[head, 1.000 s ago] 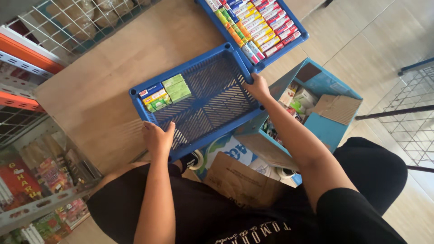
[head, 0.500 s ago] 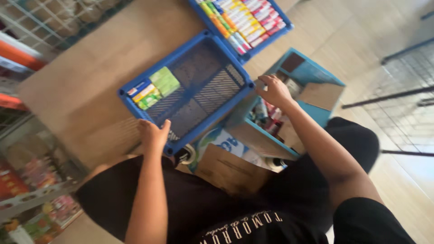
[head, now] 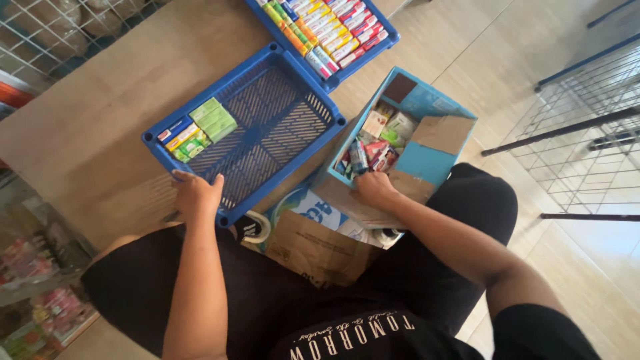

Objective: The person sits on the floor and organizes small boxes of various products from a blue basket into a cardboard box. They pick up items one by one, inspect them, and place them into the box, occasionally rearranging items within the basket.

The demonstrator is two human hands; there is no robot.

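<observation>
My left hand (head: 195, 195) grips the near rim of a blue plastic basket (head: 301, 88) that rests on the floor and holds a few small green, yellow and blue boxes (head: 197, 130) at its left end. My right hand (head: 375, 189) rests on the near flap of an open light-blue cardboard box (head: 427, 163), just beside the small packets (head: 373, 143) inside it. Whether those fingers hold a packet cannot be made out.
A second blue basket (head: 333, 79) packed with rows of small colourful boxes sits beyond the first. A brown paper bag (head: 313, 250) and a printed white-blue bag (head: 313, 210) lie against my lap. Wire racks (head: 580, 127) stand at right, shelves (head: 33, 267) at left.
My right hand left the blue basket's far corner and moved down to the light-blue cardboard box. The left hand stayed on the basket's near rim; the view shifted.
</observation>
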